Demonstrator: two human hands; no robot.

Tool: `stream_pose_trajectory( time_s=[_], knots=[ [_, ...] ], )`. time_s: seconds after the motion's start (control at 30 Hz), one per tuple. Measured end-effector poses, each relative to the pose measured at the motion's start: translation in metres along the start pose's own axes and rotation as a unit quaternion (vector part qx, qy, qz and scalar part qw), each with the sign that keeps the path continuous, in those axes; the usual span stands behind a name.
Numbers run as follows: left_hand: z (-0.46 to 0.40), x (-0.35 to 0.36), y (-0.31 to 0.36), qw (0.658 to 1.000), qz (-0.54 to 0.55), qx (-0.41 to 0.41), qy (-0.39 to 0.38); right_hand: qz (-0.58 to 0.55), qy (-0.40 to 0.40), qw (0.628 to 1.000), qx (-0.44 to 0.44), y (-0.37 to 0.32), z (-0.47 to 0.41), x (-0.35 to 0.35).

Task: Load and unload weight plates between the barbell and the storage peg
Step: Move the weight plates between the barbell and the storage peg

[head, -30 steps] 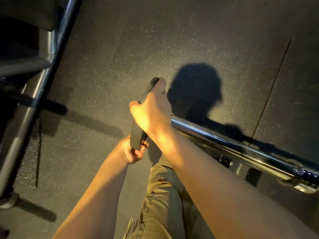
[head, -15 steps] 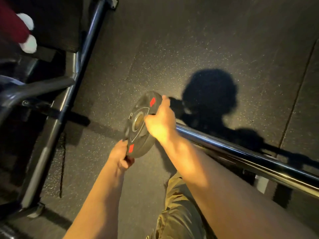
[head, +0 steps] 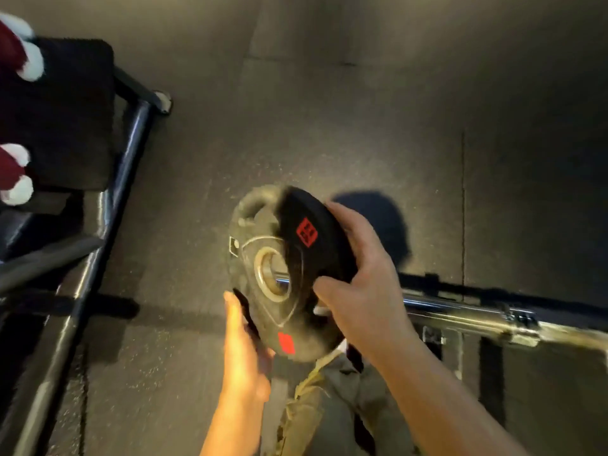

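Currently, plate: black weight plate [head: 283, 274], blurred, at the end of the barbell [head: 460, 312].
Left hand [head: 245, 353]: grips its lower rim.
Right hand [head: 358, 284]: grasps its right edge.

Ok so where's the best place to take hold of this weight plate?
By its rim, one hand each side, as now: the left hand under the lower edge, the right hand over the upper. The weight plate stands on edge, so both sides are free.
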State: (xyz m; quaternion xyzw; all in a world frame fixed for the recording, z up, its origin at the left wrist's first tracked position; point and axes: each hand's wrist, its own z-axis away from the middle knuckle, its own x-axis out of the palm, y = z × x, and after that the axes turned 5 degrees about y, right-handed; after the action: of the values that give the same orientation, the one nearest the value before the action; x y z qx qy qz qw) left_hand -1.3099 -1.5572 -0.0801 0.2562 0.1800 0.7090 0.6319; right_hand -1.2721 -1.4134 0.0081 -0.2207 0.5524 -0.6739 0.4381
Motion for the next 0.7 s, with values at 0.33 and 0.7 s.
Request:
stream_pose_trajectory(
  time_s=[0.33,0.7],
  knots=[
    [0.123,0.131,-0.072,0.928,-0.136,-0.259,-0.229,0.016,0.337,0.940,0.058,-0.002,0.163,-0.153],
    [0.266,0.133,-0.170,0.837,-0.308,-0.173,-0.417,-0.072,0.593,0.789,0.144,0.041,0.384,-0.173]
  ],
)
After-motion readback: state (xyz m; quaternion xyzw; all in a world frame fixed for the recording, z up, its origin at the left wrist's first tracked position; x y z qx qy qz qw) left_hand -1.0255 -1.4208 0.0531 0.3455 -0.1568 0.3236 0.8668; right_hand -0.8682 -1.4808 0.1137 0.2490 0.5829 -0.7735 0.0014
